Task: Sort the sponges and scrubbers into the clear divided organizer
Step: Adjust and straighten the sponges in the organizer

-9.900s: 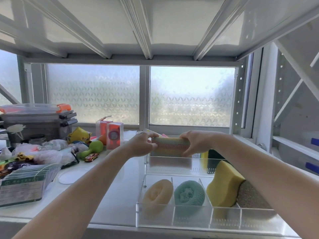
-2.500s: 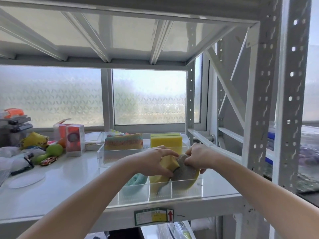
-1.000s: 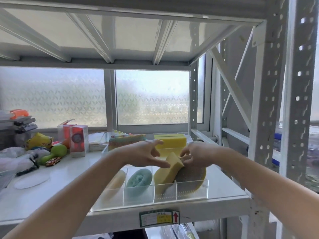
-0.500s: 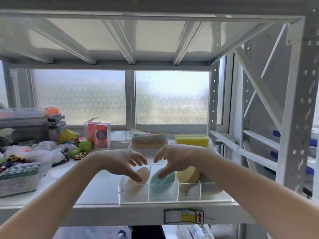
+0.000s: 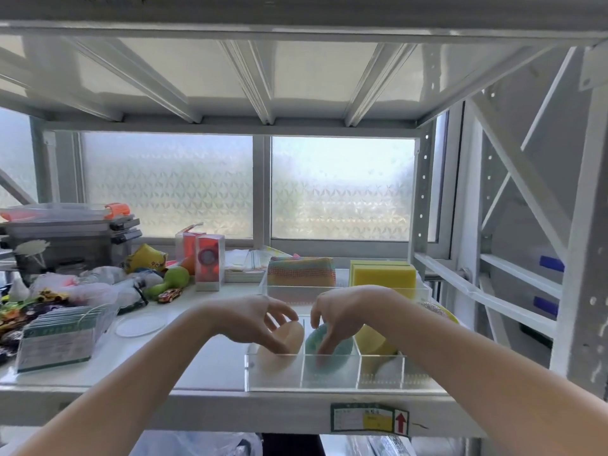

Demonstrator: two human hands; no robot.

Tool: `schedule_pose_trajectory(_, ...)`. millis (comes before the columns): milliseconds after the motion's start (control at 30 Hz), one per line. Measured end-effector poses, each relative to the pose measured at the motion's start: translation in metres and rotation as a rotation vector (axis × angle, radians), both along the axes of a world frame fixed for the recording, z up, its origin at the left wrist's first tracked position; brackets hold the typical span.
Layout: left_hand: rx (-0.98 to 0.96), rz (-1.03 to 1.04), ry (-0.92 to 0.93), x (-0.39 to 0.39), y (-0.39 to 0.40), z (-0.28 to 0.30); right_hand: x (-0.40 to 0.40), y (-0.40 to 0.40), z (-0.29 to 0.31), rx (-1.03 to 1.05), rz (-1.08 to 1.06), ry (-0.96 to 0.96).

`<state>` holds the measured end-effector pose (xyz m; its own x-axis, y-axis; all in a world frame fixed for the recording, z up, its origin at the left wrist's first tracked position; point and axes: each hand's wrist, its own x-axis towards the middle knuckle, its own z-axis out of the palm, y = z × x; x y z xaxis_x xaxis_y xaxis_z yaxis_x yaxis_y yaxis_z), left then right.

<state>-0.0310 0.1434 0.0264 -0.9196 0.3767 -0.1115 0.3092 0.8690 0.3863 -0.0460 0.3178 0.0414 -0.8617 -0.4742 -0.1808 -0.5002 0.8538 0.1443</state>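
Note:
The clear divided organizer (image 5: 378,373) stands at the shelf's front edge. My left hand (image 5: 256,324) curls over the peach round scrubber (image 5: 292,334) in the front left cell, thumb above and fingers below it. My right hand (image 5: 342,314) points its fingers down onto the teal round scrubber (image 5: 342,347) in the neighbouring cell. A yellow curved sponge (image 5: 371,340) fills the third cell, and a grey scrub pad (image 5: 434,309) peeks out behind my right wrist. In the back row stand a rainbow mesh sponge (image 5: 301,274) and a stack of yellow sponges (image 5: 383,274).
Left of the organizer lie a round clear lid (image 5: 141,325), a box of cards (image 5: 59,337), a toy car (image 5: 169,294), red boxes (image 5: 205,261) and mixed clutter. A white shelf upright (image 5: 579,291) rises close on the right, beams overhead.
Both hands let go of the yellow curved sponge and grey pad, moved left and came down onto the peach and teal scrubbers. The view has swung left.

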Motion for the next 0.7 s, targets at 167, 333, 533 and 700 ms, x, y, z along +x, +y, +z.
schedule_pose_trajectory(167, -0.015, -0.012, 0.018, -0.001, 0.006, 0.0, 0.001, -0.002, 0.0, -0.016, 0.007, -0.003)
schedule_pose_trajectory(333, -0.004, -0.003, 0.01, -0.002, 0.003, 0.0, 0.002, 0.0, 0.0, -0.054, 0.01, -0.005)
schedule_pose_trajectory(533, 0.119, -0.014, 0.135, -0.002, -0.014, 0.023, -0.004, 0.012, 0.047, -0.404, 0.016, 0.159)
schedule_pose_trajectory(700, 0.23, 0.116, 0.376, -0.02, -0.027, 0.035, -0.041, 0.017, 0.057, -0.472, -0.082, 0.34)
